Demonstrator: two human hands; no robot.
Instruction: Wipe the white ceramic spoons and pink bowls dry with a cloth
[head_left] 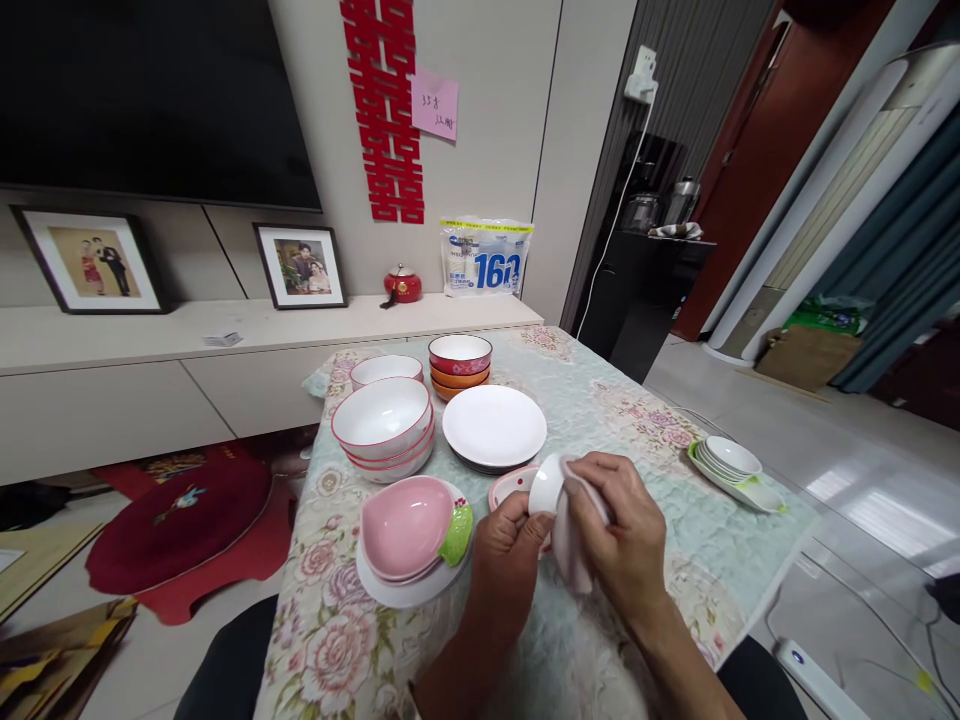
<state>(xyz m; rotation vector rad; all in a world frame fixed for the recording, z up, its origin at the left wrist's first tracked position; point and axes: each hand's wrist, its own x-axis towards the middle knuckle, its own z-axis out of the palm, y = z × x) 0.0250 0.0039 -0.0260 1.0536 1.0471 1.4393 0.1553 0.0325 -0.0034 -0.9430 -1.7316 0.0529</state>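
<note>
Between my hands, over the near part of the table, is a small white dish [545, 484]. My left hand [508, 550] pinches its lower left edge. My right hand [621, 520] is closed around a pale pink cloth [573, 545], which is pressed on the dish's right side and hangs below it. Behind the dish, partly hidden by my hands, lies a pink-rimmed dish with red dots [510, 484]. To the left sits a pink peach-shaped bowl [405, 525] with a green leaf, on a white plate [397, 596].
White bowls with red rims [382, 418] are stacked at left. Red and orange bowls [460, 366] stand behind white plates [495, 425]. Several small dishes [731, 458] rest on leaf-shaped plates at the right edge. A flowered cloth [330, 640] covers the table.
</note>
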